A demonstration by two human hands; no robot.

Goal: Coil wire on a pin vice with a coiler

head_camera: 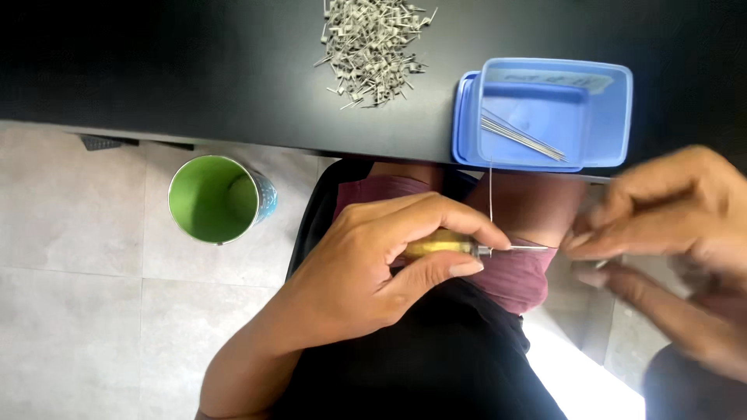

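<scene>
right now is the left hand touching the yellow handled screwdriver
Touching. The head view shows the left hand wrapped round the yellow-handled screwdriver, with its thumb and forefinger pressed on the handle near the metal tip.

Yellow-handled screwdriver [445, 246] lies level; thin wire [491, 194] upright.

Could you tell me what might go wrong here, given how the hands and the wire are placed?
The thin wire runs up from the yellow-handled tool in the left hand and could kink or slip. The right hand pinches close to the tool's metal tip, so a fingertip might get pricked. The blue container overhangs the table edge and could be knocked off.
</scene>
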